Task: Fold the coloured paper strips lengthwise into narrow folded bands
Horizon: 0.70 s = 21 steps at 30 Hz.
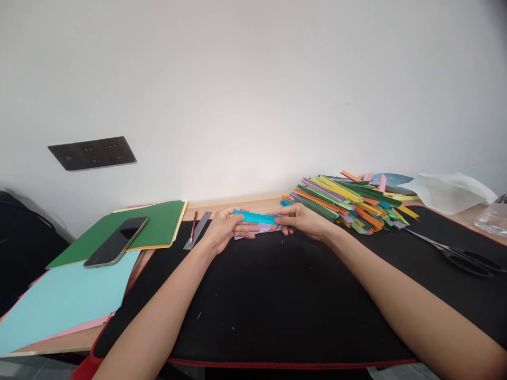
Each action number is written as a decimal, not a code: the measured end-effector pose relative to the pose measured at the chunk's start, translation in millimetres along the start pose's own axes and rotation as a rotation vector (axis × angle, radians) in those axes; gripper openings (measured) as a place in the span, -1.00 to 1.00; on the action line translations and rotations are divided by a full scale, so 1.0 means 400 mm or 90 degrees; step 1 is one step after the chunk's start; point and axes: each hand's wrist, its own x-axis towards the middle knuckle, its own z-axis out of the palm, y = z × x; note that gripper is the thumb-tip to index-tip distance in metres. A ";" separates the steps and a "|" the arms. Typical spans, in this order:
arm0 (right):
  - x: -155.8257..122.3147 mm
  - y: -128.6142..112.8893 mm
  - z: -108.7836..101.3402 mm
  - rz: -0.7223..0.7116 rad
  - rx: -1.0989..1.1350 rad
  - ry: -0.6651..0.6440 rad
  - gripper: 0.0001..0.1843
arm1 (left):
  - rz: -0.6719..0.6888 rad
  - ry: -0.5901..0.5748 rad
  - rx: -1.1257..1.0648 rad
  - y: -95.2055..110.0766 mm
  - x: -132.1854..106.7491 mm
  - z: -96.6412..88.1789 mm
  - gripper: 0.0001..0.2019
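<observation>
A blue paper strip [258, 217] is stretched level between my two hands, above the black mat. My left hand [226, 227] pinches its left end between thumb and fingers. At the other end, my right hand [299, 219] grips the strip in the same way. Below it lies a pale purple piece of paper [264, 228], partly covered by my fingers. Left of my left hand, a metal ruler [198, 230] and a red pencil [194, 226] rest side by side on the mat.
A heap of folded coloured strips [348, 203] lies at the back right, with black-handled scissors [463, 256] in front. Leftward are green paper sheets [158, 224], a phone [118, 241] and light blue sheets [75, 295]. The black mat [277, 306] spans the middle; a wall [253, 105] stands behind.
</observation>
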 end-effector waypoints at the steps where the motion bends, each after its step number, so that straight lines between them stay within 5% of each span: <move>1: 0.000 0.001 -0.001 -0.003 -0.003 -0.004 -0.57 | -0.014 -0.005 0.001 0.002 0.000 -0.001 -0.80; 8: -0.013 -0.018 0.003 -0.064 -0.043 -0.016 -0.67 | -0.065 0.018 -0.062 0.003 0.009 -0.013 -0.92; 14: -0.014 -0.021 0.001 -0.102 -0.094 0.019 -0.65 | -0.023 0.012 -0.043 0.002 0.001 -0.007 -0.69; 21: -0.011 -0.020 0.008 -0.024 -0.057 -0.033 -0.62 | 0.025 -0.001 -0.028 0.002 -0.004 0.000 -0.51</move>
